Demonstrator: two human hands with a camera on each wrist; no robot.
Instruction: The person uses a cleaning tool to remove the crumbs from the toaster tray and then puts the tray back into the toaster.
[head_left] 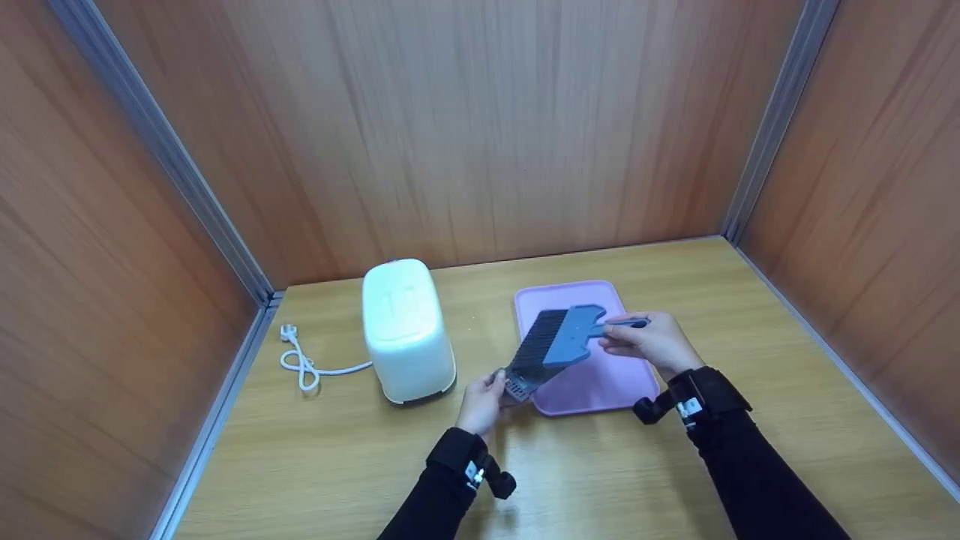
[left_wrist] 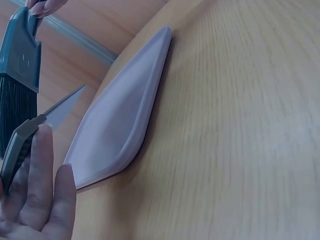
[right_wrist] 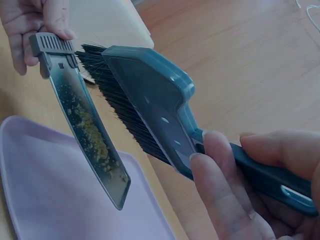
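We see a smooth, matt plastic tray [head_left: 607, 386]. Above it, a brush [head_left: 574, 335] joins glossy hard plastic to coarse bristles [head_left: 541, 336]. Over the tray's left edge, a narrow pan [right_wrist: 64, 82] looks smooth and shiny, its crumbs [right_wrist: 92, 132] rough and grainy. Left of the tray we find an appliance [head_left: 405, 337] in smooth plastic. Beneath the tray, the table [head_left: 337, 465] shows lightly glossy wood grain; behind it, wood-grain panels [head_left: 480, 135] meet dull metal rails [head_left: 172, 165].

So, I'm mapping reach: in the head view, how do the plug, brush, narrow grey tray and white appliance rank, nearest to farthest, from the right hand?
From the right hand, nearest first:
1. Brush, in its grip.
2. Narrow grey tray, to its left, held by the left hand.
3. White appliance, farther left.
4. Plug, farthest left, beyond the white appliance.
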